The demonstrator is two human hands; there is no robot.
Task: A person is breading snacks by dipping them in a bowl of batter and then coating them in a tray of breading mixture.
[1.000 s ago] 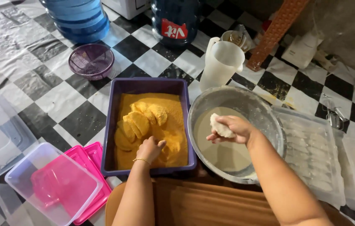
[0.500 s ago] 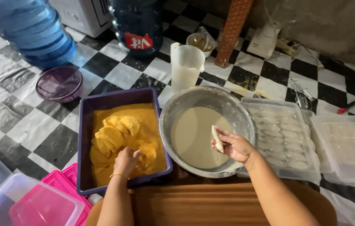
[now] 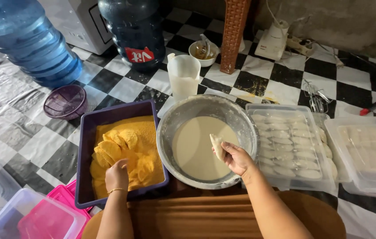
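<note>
A pale, flat piece of dough is pinched between the fingers of the right hand, which is closed on it above the cream batter inside the round metal bowl. The piece is held upright, with its lower edge close to the batter surface; whether it touches cannot be told. The left hand is laid in the yellow crumbs of the purple rectangular tray, just left of the bowl. Its fingers are curled over the coated pieces piled there, and whether anything is gripped cannot be made out, since the fingertips are sunk in the crumbs.

The tray's right wall and the bowl's left rim are nearly touching, so little room is left between them. To the right of the bowl, a clear tray of uncoated pieces is set close against it, and a second clear container lies farther right, cut off by the picture's edge. At the near edge, a wooden board is seen beneath the forearms. At near left, a pink lid and a clear box are partly cut off.

Farther off, a white jug stands just beyond the bowl, with open checkered floor around a purple basket. The two water bottles at the far side are cropped at the top.
</note>
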